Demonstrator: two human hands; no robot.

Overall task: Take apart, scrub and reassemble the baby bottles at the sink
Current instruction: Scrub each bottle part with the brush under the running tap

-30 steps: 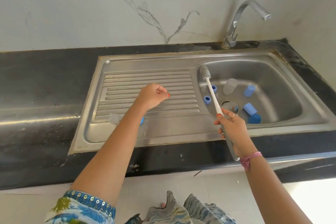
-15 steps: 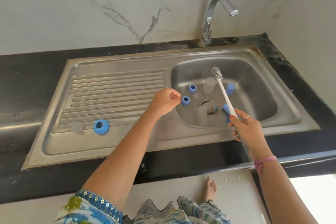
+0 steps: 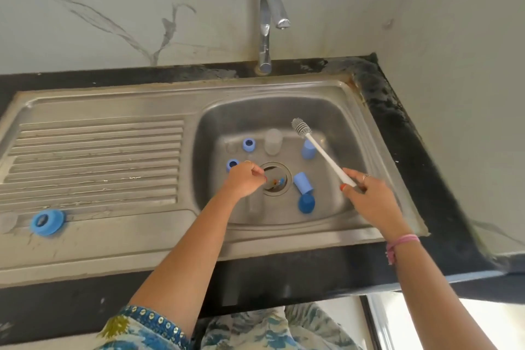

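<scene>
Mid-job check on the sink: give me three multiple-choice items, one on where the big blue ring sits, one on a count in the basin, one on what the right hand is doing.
1. Where is the large blue ring?
A. In the basin
B. On the drainboard
C. On the tap

2. How many small blue rings stand left of the drain?
A. Two
B. Four
C. None

3. What is the right hand doing?
A. Hanging open
B. Turning the tap
C. Gripping the bottle brush

Answers: 1 B, it lies on the drainboard's near left edge. 2 A, one behind the other. 3 C, fingers wrap the white handle, bristles raised over the basin.
</scene>
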